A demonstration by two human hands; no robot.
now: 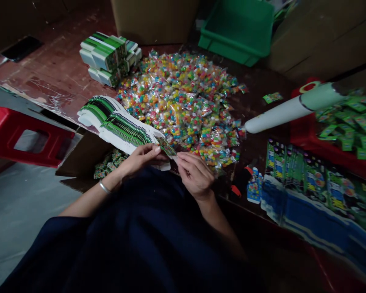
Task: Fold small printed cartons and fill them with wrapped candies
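Observation:
Between my two hands, in front of my body, is a small green printed candy box [166, 147]. My left hand [142, 158] pinches its left end between thumb and fingers. With bent fingertips, my right hand [195, 173] grips the lower right end. Just beyond the hands lies a heap of clear bags of colourful candies [183, 101]. A fanned row of flat green-and-white box blanks [122, 124] spreads beside my left hand. Whether anything is inside the held box cannot be seen.
Banded bundles of box blanks [103, 57] stand at the back left, a green bin [236, 32] at the back right. Below left, an open carton [76, 162] holds small packets. A white roll [280, 114], blue-green printed sheets [317, 191] and a red stool [27, 136] flank the work area.

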